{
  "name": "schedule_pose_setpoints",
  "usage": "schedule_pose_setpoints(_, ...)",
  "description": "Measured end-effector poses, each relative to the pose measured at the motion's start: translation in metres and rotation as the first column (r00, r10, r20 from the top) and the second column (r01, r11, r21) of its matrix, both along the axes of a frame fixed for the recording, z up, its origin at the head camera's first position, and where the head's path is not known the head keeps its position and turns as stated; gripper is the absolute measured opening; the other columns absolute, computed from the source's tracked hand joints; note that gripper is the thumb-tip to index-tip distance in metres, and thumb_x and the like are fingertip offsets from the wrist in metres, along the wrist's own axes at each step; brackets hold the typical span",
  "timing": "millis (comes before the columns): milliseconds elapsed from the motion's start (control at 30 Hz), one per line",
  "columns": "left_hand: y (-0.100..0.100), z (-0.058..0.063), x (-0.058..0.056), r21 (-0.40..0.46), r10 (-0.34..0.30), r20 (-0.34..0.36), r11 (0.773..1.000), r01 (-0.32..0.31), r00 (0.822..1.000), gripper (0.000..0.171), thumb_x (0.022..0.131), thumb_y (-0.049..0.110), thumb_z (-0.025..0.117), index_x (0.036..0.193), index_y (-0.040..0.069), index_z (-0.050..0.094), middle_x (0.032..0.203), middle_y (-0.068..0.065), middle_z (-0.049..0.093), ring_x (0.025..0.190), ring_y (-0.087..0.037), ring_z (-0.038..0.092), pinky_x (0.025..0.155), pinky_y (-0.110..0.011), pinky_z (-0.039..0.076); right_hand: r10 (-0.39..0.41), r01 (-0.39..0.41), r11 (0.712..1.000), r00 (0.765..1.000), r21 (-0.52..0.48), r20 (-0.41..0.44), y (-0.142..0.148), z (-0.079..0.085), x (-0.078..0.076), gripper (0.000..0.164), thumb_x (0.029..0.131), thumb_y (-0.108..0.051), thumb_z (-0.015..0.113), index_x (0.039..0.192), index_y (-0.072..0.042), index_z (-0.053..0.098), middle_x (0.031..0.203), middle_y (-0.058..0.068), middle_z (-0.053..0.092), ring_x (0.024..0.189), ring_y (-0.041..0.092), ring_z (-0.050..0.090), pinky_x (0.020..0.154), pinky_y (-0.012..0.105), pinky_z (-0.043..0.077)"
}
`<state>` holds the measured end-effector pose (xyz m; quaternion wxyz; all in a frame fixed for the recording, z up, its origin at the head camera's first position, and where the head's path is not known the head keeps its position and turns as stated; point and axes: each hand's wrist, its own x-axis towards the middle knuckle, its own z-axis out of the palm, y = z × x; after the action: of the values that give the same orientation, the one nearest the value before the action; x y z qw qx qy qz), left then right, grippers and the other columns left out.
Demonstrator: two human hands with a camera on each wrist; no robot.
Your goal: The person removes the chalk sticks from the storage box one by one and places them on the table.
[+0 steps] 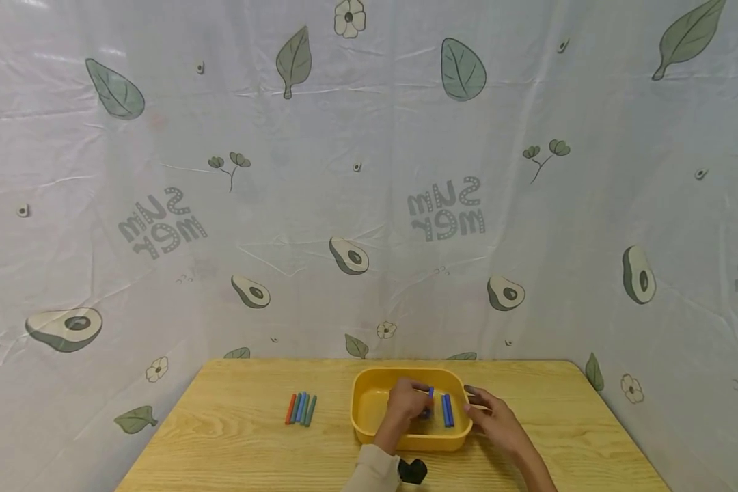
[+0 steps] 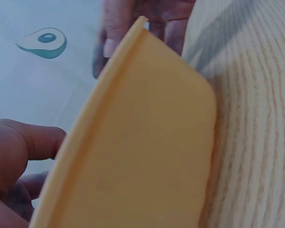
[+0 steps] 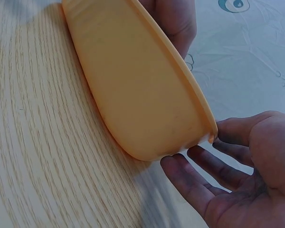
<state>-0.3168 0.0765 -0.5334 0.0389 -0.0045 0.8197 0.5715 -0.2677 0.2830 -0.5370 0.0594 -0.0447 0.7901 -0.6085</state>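
A yellow plastic tray [image 1: 369, 432] stands on the wooden table. My left hand [image 1: 406, 403] reaches down inside it and pinches a blue stick [image 1: 431, 392]; the fingertips are partly hidden. In the left wrist view the tray's wall covers what that hand [image 2: 14, 161] holds. Two more blue sticks [image 1: 447, 411] lie side by side in the tray, to the right of the left hand. At the tray's right end, my right hand [image 1: 495, 418] touches the rim and outer wall with thumb and fairly straight fingers, as the right wrist view shows.
Left of the tray, several red, blue and green sticks [image 1: 300, 408] lie in a row on the wooden table [image 1: 240, 437]. A pale curtain [image 1: 369, 205] printed with leaves and avocados hangs behind the table and along its sides. A black device [image 1: 413, 471] sits at the left wrist.
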Motion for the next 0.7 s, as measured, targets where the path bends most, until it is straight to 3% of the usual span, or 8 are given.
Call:
schedule_pose_setpoints(300,-0.020,0.005,0.004,0.223,-0.072,0.012,0.973,0.068,0.997,0.035,0.085,-0.007,0.074,0.120,-0.005,0.077,0.101,-0.015,0.076,0.075,-0.018,0.070,0.069,-0.041,0.066,-0.002,0.002,1.000,1.000,0.001,0.015,-0.001,0.000,0.001,0.060,0.112,-0.015,0.055,0.163,0.009,0.034,0.153,0.040,0.048,0.132,0.048,0.064,0.095,0.046,0.064)
schedule_pose_setpoints(533,-0.038,0.014,0.000,0.203,-0.086,0.001,0.976,0.084,0.996,0.034,0.089,-0.002,0.073,0.123,-0.003,0.077,0.101,-0.014,0.076,0.078,-0.019,0.073,0.072,-0.041,0.067,0.004,-0.004,1.000,1.000,-0.005,-0.002,0.002,-0.003,0.000,0.060,0.112,-0.015,0.056,0.163,0.008,0.034,0.153,0.040,0.048,0.132,0.048,0.064,0.096,0.046,0.064)
schedule_pose_setpoints(700,-0.054,0.024,0.000,0.205,-0.081,-0.014,0.975,0.082,0.997,0.036,0.089,-0.003,0.072,0.125,-0.004,0.076,0.102,-0.016,0.075,0.083,-0.027,0.076,0.073,-0.042,0.067,-0.011,0.011,1.000,1.000,-0.002,0.006,0.001,-0.004,-0.002,0.060,0.112,-0.014,0.056,0.163,0.007,0.035,0.153,0.038,0.049,0.131,0.046,0.064,0.095,0.046,0.064)
